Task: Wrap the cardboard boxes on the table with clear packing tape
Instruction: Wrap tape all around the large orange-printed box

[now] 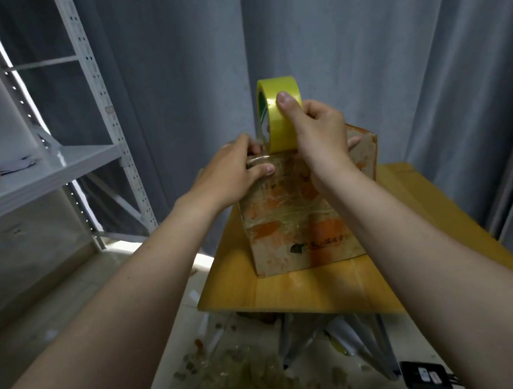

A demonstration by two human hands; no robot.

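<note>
While the right hand (321, 130) grips the tape roll (279, 132) atop the cardboard box (299, 231) and the left hand (229, 171) clutches its corner, crooked pulling may wrinkle tape.

1 cardboard box (294, 222) on table (294, 293) | 1 tape roll (281, 129) | 2 hands (232, 168) (318, 130)

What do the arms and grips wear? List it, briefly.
The left forearm and right forearm are bare: no sleeves, watch or bands. The left grip and right grip wear no gloves or visible rings. Visible nails are short, unpainted.
</note>
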